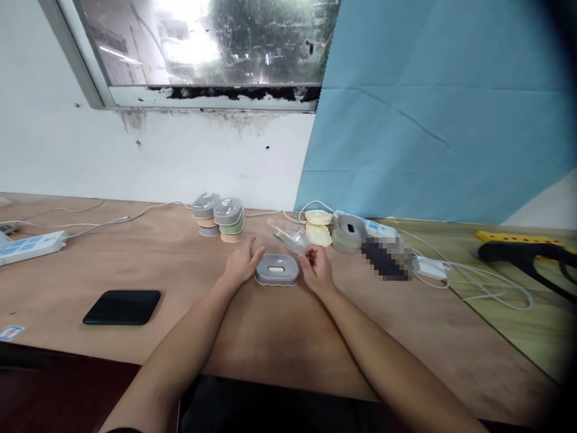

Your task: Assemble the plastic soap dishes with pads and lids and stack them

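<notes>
A grey oval box [276, 272], shaped like a soap dish with a pale slot in its middle, rests on the table in front of me. My left hand [243, 263] is by its left end, thumb and fingers apart, with nothing seen in it. At the right end, my right hand [318, 269] is closed in a pinch on a crumpled-looking clear plastic piece [295, 238]. That piece reaches up and left behind the box; whether it is a bag or a thin shell, I cannot tell.
Stacked grey, green and orange boxes [229, 211] stand at the back. Pale yellow dishes [319, 234] and another grey box [349, 231] sit back right. A black phone [121, 307] lies left, a power strip [33, 248] beyond it. White cables [496, 285] run right.
</notes>
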{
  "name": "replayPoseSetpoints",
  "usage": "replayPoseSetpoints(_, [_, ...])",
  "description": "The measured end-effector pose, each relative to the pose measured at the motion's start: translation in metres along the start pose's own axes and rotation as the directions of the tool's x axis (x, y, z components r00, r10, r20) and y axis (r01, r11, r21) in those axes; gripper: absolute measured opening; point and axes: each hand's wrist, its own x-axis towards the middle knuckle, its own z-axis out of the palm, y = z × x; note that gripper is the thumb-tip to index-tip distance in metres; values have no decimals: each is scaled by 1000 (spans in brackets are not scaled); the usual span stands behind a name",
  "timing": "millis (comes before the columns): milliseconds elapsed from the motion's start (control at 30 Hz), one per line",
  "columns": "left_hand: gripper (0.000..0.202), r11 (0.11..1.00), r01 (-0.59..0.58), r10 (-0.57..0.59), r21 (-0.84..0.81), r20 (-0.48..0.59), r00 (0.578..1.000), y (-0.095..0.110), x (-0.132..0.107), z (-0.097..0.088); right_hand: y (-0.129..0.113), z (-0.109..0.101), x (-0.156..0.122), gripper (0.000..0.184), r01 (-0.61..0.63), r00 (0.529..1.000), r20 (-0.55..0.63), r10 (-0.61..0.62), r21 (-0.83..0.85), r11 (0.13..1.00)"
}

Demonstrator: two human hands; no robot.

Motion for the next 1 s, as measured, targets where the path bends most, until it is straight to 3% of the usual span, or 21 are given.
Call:
replayPoseSetpoints(133, [54, 983, -146, 135, -112, -101, 986, 7, -3, -4, -4, -1, 0, 26, -1, 996, 93, -1, 30, 1000])
replayPoseSetpoints(267, [56, 985, -125, 113, -121, -98, 989, 14, -6, -7, -4, -5, 5, 27, -65, 989, 134, 65, 0, 998])
replayPoseSetpoints(533, [57, 999, -43, 43, -6, 80, 996, 10, -3, -3, 3, -7, 10, 45, -107, 937, 332, 112, -31, 994])
replayPoseSetpoints(700, [62, 993, 8, -36, 115, 243, 969, 8, -3, -1, 9, -9, 13, 51, -106, 875, 457, 157, -137, 985])
replayPoseSetpoints(833, [62, 989, 7, -42, 146, 240, 970, 9, -4, 3, 12, -9, 15, 52, -127, 832, 513, 211, -195, 973])
replayPoseSetpoints(1000, [62, 990, 77, -104, 119, 234, 967, 6, -1, 7, 9, -7, 16, 53, -113, 857, 467, 216, -238, 965])
